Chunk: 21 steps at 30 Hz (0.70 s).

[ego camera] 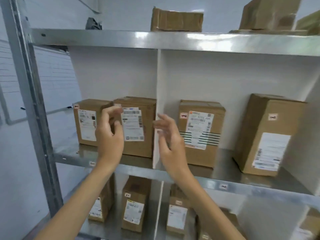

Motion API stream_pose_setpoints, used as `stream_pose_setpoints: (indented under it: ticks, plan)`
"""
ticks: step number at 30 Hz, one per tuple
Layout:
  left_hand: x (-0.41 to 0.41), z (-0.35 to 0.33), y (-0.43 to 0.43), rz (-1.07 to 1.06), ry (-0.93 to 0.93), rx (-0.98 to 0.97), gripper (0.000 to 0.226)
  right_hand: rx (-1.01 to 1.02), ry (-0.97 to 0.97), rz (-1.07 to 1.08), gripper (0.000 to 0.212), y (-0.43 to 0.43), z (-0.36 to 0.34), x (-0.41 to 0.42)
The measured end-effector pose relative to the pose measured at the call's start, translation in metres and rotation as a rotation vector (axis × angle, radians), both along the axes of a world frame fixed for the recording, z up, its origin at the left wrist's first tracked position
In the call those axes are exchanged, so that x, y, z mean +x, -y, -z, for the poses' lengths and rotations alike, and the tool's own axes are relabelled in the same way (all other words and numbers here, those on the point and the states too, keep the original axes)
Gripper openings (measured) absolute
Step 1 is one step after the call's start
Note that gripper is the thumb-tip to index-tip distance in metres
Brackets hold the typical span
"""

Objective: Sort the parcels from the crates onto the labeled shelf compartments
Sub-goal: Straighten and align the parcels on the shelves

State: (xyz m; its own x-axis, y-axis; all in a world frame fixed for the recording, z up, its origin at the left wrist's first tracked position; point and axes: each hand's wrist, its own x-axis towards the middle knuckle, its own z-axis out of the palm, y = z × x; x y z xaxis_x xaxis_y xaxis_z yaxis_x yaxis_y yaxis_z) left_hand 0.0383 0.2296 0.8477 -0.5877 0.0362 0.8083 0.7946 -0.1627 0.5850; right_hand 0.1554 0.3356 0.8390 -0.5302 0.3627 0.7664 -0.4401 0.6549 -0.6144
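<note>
Parcels (137, 148) on steel shelf (245, 176), by white wall (15, 161).

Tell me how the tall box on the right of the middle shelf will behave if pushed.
The tall box is probably stiff: its faces look flat, edges crisp. Standing on end, it may tip if pushed high. The shelf looks smooth, so a low push should slide it.
</note>
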Motion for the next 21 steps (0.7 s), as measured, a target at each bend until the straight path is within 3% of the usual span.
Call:
stream_pose_setpoints:
  ticks: [8, 13, 21]
  plan:
    - [0.097, 0.008, -0.059, 0.084, -0.010, -0.030, 0.030, -0.040, 0.001, 0.116, 0.043, -0.060, 0.006, 0.091]
    - [0.112, 0.020, -0.090, 0.215, 0.028, -0.188, 0.036, -0.106, 0.001, 0.167, 0.044, -0.085, 0.012, 0.118]
    - [0.124, 0.038, -0.123, 0.350, 0.122, -0.229, 0.046, -0.187, 0.027, 0.309, 0.048, -0.128, 0.025, 0.143]
